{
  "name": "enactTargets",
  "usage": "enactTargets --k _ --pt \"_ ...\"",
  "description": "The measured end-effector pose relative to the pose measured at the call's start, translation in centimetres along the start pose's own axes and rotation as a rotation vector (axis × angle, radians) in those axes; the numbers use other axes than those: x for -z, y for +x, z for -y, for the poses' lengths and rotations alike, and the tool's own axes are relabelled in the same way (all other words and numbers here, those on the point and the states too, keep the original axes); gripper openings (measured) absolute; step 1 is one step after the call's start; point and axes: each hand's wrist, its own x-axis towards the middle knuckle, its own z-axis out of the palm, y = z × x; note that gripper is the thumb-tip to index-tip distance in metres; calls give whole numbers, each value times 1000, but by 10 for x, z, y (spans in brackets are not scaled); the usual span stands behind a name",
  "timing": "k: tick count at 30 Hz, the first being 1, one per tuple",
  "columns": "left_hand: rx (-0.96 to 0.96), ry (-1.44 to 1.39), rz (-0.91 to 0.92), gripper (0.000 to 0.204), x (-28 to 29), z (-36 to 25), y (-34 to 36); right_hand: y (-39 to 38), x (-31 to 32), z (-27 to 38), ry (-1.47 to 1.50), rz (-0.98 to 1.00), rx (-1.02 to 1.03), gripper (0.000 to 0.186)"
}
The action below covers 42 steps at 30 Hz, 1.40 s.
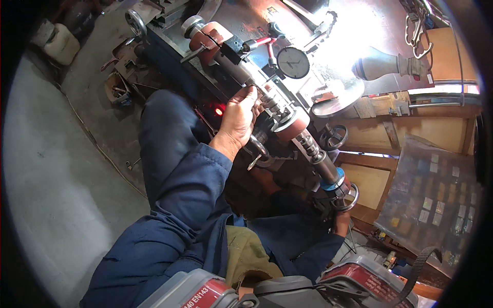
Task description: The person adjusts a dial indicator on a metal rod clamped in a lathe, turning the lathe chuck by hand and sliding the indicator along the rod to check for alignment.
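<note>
A long steel camshaft (309, 145) runs diagonally across a machine bed, carried between a rust-red holder (211, 42) at the far left and a blue-ringed end (334, 179) at the near right. A rust-red steady (291, 123) surrounds its middle. My left hand (240, 115) is closed, thumb and fingertips pinching the shaft left of that steady. Beside the shaft stands a round dial indicator (293, 62) on a red jointed arm (259, 42). My right hand (342, 220) is next to a metal handwheel (350, 197) at the shaft's near end; its fingers are hidden.
A lit work lamp (382, 65) glares over the bench at right. Other handwheels (135, 23), (334, 137) jut from the machine. Clear plastic sheeting (429, 197) hangs at right. A box (117, 88) and a pale jerrycan (61, 45) stand on the floor at left.
</note>
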Motion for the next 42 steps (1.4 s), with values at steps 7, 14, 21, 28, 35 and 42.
enactTargets --k 7,14,21,28,35,42 --pt "21 0 -17 18 -8 -8 -7 -34 36 17 -11 -7 -1 37" --pt "7 19 -4 18 -5 -6 -5 -33 22 74 256 -98 42 30" --pt "18 74 -5 19 -4 -2 -4 -6 40 76 -30 -174 -26 35" --pt "-142 190 106 29 -5 12 -12 -38 53 169 163 -328 685 47" --pt "-95 254 13 23 -15 11 -21 -50 -61 280 26 -315 1187 44" --pt "-4 111 230 19 3 14 -7 -33 -173 341 151 -143 1343 35"
